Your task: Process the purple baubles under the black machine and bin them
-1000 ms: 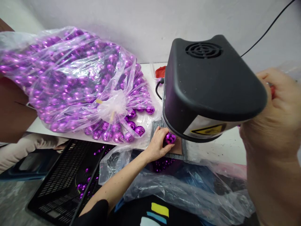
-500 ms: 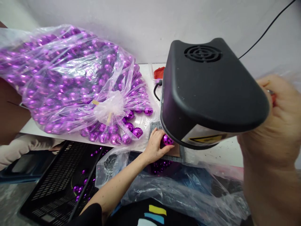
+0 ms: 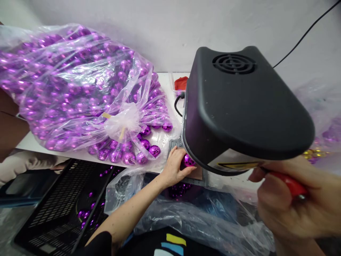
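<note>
My left hand (image 3: 174,167) grips a shiny purple ball (image 3: 188,160) and holds it on a small plate under the black machine head (image 3: 245,106). My right hand (image 3: 295,202) is close to the camera at the lower right, fingers wrapped round a red handle (image 3: 289,184) beside the machine. A large clear bag of purple balls (image 3: 77,92), tied shut, lies on the white table (image 3: 34,142) to the left.
A black slatted crate (image 3: 61,206) with a few purple balls sits below the table's front edge. Clear plastic sheeting (image 3: 202,220) covers my lap. A black cable (image 3: 303,35) runs up the wall. Gold and purple balls in plastic (image 3: 317,149) lie at the right.
My right hand has swung the red handle down from beside the machine's upper right to its lower right. My left hand has stayed on the purple ball under the head.
</note>
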The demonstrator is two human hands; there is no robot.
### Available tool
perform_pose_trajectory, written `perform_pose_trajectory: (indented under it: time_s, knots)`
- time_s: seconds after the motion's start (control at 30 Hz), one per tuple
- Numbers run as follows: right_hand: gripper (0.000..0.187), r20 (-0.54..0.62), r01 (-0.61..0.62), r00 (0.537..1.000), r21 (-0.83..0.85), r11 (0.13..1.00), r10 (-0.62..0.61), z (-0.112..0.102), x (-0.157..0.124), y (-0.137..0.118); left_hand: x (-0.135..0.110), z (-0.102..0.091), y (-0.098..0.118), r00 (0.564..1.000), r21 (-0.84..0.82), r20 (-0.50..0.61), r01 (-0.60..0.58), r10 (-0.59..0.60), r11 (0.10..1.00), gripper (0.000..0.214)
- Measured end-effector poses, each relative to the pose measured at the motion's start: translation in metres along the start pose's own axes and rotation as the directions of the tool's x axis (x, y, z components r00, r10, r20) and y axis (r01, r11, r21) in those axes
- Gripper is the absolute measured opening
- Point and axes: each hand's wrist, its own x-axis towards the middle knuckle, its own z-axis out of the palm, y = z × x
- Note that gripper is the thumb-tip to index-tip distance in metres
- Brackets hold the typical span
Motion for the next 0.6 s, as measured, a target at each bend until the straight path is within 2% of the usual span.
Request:
perform_pose_trajectory:
  time_s: [0.1,0.2,0.3,0.4,0.6]
  knots:
    - [0.017,0.007,0.134,0.991,0.071,0.988,-0.135,0.0,-0.011,0.009,0.0,0.0,0.0,1.0,0.0,-0.003,-0.007,0.007,1.0,0.05]
    - [0.017,0.048,0.205,0.977,0.069,0.976,-0.208,0.0,-0.021,0.017,0.0,0.0,0.001,0.999,-0.02,-0.028,-0.03,0.029,0.999,0.051]
    - [0.007,0.094,0.212,0.973,0.017,0.977,-0.213,0.001,-0.03,0.02,0.0,0.0,0.002,0.998,-0.018,-0.048,-0.05,0.049,0.999,0.053]
    - [0.008,0.107,0.219,0.97,0.009,0.976,-0.219,0.004,-0.038,0.02,0.0,0.0,0.002,0.997,-0.01,-0.051,-0.052,0.052,0.999,0.053]
    - [0.011,0.057,0.181,0.982,-0.011,0.983,-0.181,0.01,-0.047,0.019,-0.001,0.001,-0.001,0.997,-0.033,-0.055,-0.047,0.046,0.998,0.05]
